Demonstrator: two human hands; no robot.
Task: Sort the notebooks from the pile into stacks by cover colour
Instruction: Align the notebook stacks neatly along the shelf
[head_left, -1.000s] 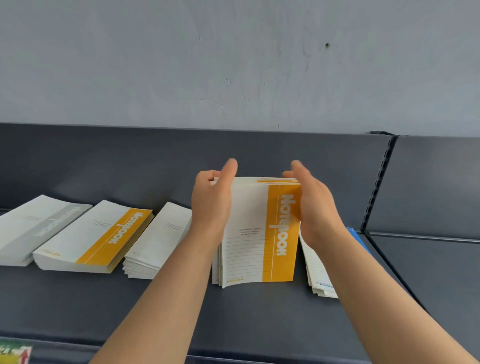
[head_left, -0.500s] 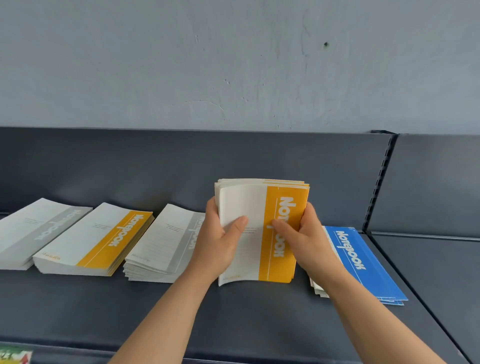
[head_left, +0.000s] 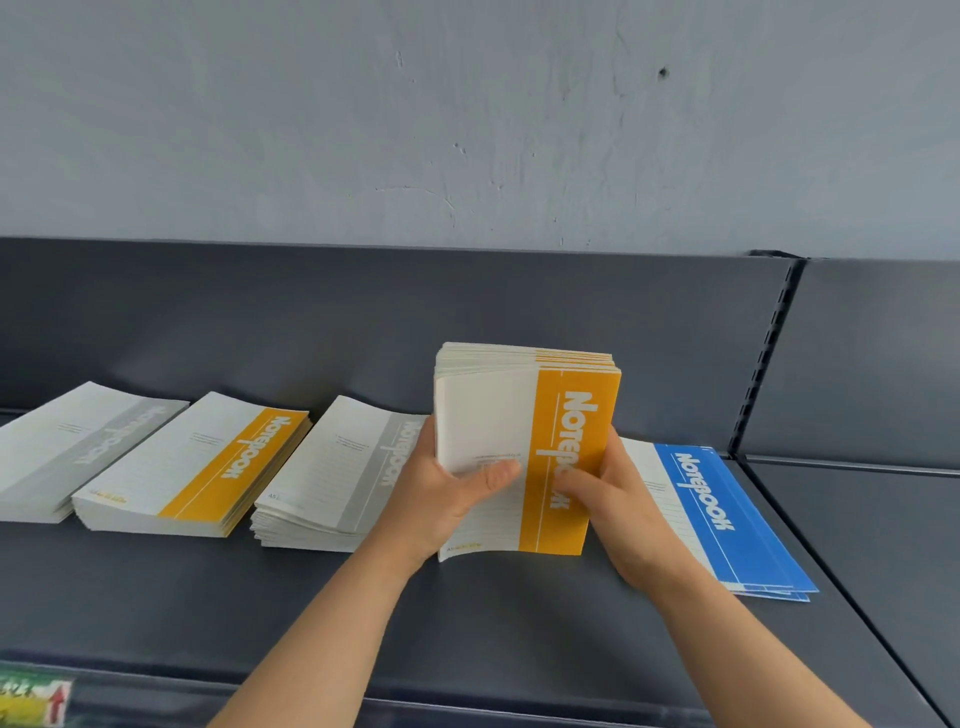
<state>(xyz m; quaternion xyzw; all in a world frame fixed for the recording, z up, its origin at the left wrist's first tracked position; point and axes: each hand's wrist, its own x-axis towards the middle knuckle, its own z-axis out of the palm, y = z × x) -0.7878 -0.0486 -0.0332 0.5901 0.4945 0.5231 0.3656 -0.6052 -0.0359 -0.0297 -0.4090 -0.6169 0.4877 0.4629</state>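
Orange runs down the right side of the front cover of the bundle of notebooks (head_left: 519, 415), a broad band carrying "Notebook" in white letters that read from top to bottom, the middle letters hidden by a thumb. The head camera shows this bundle held upright over the dark grey shelf (head_left: 467, 613); whether its lower edge touches the shelf cannot be told. The left hand (head_left: 441, 499) grips the bundle's left edge, thumb laid across the white part of the cover and fingers hidden behind. The right hand (head_left: 618, 499) clasps the right edge, thumb pressed on the orange band and fingers also out of sight behind. Four stacks lie flat along the shelf. Far left is a grey-banded stack (head_left: 67, 447) with "Notebook" in pale letters, then an orange-banded stack (head_left: 197, 467) with the same word in white, then a second grey stack (head_left: 337, 478), just beside the left hand, with what looks like "A5" at its near corner. Right of the hands lies a thin blue-banded stack (head_left: 727, 514), also lettered "Notebook" in white. Smaller print on all the covers is too fine to read. A slotted upright (head_left: 769, 353) divides the shelf's back panel below the grey wall (head_left: 467, 130). A blurred green, yellow and red label (head_left: 31, 701) sits at the bottom left corner, its writing illegible.
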